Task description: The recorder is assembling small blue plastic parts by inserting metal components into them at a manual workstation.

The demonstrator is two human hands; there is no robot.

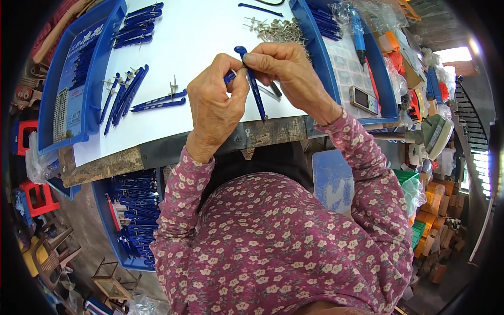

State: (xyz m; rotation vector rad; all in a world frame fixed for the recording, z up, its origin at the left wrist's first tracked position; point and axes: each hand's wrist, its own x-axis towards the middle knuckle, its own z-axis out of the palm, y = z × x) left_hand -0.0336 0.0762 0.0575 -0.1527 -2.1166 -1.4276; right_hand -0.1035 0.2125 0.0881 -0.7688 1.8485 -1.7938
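So, far left there's a red stool [39, 198] on the floor, then a blue tray [98, 94] on the tabletop [115, 168] with a bunch of dark blue sticks in it. Lower down, below the tabletop, sits a blue crate [139, 266] loaded with more blue pieces. On the white sheet [173, 42] I've got bundles of sticks [137, 26] near the top, a loose fan of sticks [128, 97] with metal bits nearer me, and a couple of sticks [159, 103] lying side by side, metal pins standing up off them. My left grip [218, 100] is curled in, thumb and forefinger pinched around a short blue piece [229, 76], mostly hidden by my fingers. Right next to it, my right grip [289, 68] is clamped on a blue stick [256, 94] near its knobbed top, the rest slanting down toward the tabletop's front edge. Past that there's a heap of metal pins [275, 32], then another blue tray [317, 50] holding more sticks, a bright blue tool [358, 34] and a phone [364, 100]. Boxes [436, 205] are piled up far right.
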